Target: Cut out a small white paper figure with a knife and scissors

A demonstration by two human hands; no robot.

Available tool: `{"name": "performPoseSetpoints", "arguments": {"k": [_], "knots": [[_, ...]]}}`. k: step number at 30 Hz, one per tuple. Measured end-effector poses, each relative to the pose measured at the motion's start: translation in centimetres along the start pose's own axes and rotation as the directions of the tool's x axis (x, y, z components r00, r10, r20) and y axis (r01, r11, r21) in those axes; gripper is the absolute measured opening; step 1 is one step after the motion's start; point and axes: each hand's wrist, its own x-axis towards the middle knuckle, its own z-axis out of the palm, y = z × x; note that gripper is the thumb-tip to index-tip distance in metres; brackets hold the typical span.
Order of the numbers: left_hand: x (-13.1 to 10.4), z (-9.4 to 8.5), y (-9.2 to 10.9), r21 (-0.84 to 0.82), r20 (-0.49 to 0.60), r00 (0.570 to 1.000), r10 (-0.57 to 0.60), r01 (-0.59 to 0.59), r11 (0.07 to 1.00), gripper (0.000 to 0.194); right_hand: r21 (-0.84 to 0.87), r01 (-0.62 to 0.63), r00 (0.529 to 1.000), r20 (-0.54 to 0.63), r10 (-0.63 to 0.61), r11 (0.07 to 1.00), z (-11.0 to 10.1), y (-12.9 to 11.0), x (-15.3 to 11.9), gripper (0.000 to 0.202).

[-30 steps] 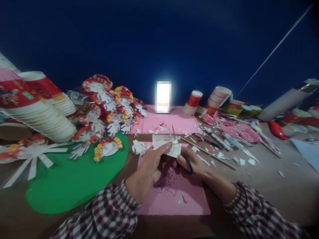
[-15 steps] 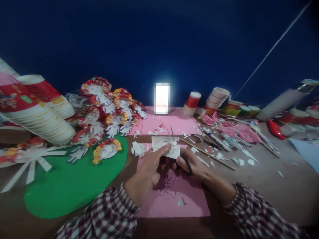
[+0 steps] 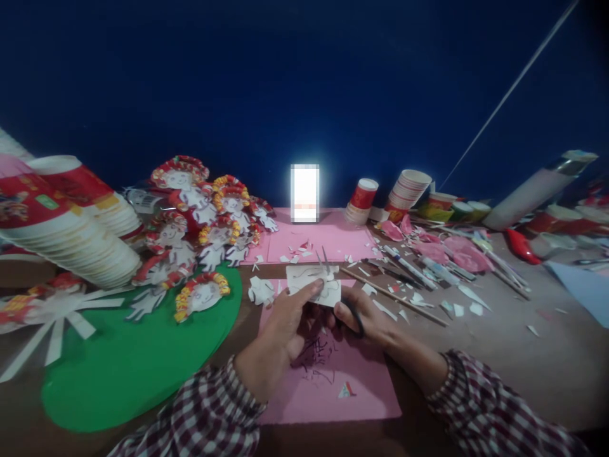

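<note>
Between my hands is a small white paper with lines drawn on it, held above a pink sheet that bears dark scribbled marks. My left hand pinches the paper, thumb on top. My right hand grips the scissors by their dark handles at the paper's right side. The two blades point up and away over the paper, with a narrow gap between their tips. A small white, red and green scrap lies on the pink sheet. The fingers beneath the paper are partly hidden.
Paper-cup stacks and paper figures stand at left, near a green sheet. A glowing, pixelated rectangle stands at the back. Rightward lie a wooden stick, pens, white scraps and pink crumpled pieces.
The view has shifted slightly, so most things sit a little lower and further left. Both hands keep their hold on the paper and scissors.
</note>
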Motion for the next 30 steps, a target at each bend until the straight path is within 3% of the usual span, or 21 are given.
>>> {"name": "performPoseSetpoints", "arguments": {"k": [30], "knots": [[-0.17,0.24,0.25,-0.003,-0.030,0.999,-0.026,0.026,1.000,0.021,0.009,-0.011,1.000,-0.015,0.011,1.000,-0.02,0.23,-0.02,0.052]]}}
